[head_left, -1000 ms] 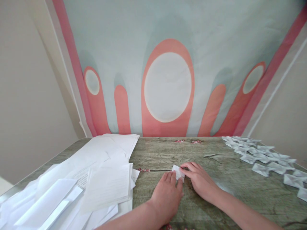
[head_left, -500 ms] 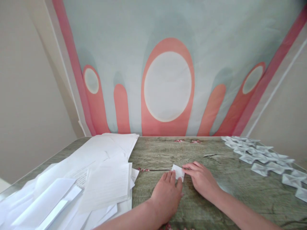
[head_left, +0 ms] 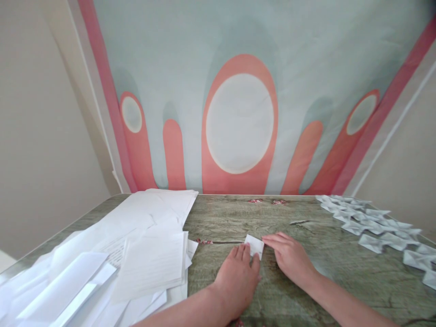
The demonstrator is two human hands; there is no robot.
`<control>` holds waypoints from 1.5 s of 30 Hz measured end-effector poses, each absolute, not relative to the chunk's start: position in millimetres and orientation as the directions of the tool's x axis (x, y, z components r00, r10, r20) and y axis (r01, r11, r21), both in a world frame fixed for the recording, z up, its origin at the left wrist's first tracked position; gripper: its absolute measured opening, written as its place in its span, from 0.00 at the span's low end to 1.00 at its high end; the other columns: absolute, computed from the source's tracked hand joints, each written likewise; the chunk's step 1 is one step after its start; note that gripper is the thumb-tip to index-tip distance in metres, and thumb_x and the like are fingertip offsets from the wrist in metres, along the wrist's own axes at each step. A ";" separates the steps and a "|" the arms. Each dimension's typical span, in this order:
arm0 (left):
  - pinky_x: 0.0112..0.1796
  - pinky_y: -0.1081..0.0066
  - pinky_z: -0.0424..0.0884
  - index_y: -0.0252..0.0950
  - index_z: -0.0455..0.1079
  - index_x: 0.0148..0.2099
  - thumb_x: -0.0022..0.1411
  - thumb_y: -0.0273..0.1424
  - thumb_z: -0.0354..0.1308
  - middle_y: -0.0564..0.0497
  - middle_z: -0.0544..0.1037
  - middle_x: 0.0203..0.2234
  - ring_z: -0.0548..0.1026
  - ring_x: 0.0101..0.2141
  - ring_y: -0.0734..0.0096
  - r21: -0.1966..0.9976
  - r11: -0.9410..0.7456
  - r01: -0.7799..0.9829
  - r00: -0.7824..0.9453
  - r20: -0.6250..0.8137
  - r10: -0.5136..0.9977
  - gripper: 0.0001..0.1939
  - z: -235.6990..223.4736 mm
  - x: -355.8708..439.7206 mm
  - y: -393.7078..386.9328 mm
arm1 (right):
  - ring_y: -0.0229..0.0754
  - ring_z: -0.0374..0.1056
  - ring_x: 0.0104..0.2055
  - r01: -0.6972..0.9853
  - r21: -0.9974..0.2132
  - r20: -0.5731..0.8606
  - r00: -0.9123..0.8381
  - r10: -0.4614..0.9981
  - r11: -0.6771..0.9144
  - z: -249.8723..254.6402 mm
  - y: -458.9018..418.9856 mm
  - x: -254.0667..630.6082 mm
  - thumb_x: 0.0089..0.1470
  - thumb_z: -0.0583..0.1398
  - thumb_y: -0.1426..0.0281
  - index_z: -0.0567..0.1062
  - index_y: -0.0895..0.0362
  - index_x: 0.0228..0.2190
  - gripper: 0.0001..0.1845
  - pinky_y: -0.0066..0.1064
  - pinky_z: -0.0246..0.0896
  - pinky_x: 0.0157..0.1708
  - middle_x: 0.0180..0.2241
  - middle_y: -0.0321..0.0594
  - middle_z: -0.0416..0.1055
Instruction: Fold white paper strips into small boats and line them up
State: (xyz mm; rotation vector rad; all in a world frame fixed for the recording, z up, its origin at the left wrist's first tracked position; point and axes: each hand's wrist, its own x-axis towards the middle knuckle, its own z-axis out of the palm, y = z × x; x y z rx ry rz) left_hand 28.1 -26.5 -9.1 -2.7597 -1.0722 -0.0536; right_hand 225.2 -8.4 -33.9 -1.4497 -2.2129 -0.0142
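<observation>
A small folded square of white paper [head_left: 255,246] lies on the wooden tabletop in front of me. My left hand [head_left: 236,272] rests palm down, its extended fingertips covering the paper's lower left part and the thumb near its lower edge. From the other side, my right hand [head_left: 291,258] reaches in with fingers stretched out, the tips at the paper's right corner. Its thumb is hidden beneath the hand. I cannot tell whether those tips still press on the corner.
A spread pile of white paper sheets [head_left: 150,268], some printed, covers the table's left side. Several folded white paper pieces [head_left: 371,243] stand in rows at the right. Behind the wood-patterned table [head_left: 218,218] is a wall hanging [head_left: 184,59] with pink shapes.
My right hand has shifted slightly right, its fingertips sliding from over the paper to its corner. More of the paper shows. My left hand stays put.
</observation>
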 end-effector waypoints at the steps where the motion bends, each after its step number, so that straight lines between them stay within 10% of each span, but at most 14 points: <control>1: 0.49 0.57 0.60 0.31 0.59 0.56 0.65 0.37 0.45 0.34 0.64 0.53 0.63 0.53 0.53 -0.159 -0.724 0.672 0.740 0.102 0.665 0.22 -9.1 28.2 -26.6 | 0.41 0.65 0.43 0.868 -0.239 0.399 -0.321 0.859 0.435 -33.4 -8.8 224.7 0.50 0.48 0.82 0.76 0.53 0.41 0.24 0.33 0.58 0.45 0.42 0.36 0.73; 11: 0.49 0.58 0.60 0.31 0.60 0.56 0.65 0.36 0.46 0.34 0.64 0.53 0.63 0.53 0.53 -0.148 -0.726 0.671 0.740 0.082 0.667 0.21 -3.0 29.0 -27.5 | 0.44 0.63 0.44 0.914 -0.070 0.279 -0.367 0.887 0.400 -21.4 -12.5 218.6 0.51 0.51 0.81 0.76 0.51 0.40 0.22 0.35 0.56 0.45 0.44 0.39 0.72; 45: 0.50 0.61 0.59 0.25 0.64 0.53 0.63 0.35 0.49 0.35 0.67 0.51 0.67 0.50 0.57 -0.186 -0.705 0.685 0.726 0.089 0.682 0.21 0.5 23.0 -22.4 | 0.44 0.59 0.49 0.891 -0.110 0.200 -0.415 0.887 0.441 -18.1 -12.8 217.9 0.50 0.49 0.83 0.69 0.51 0.47 0.26 0.35 0.52 0.45 0.48 0.42 0.66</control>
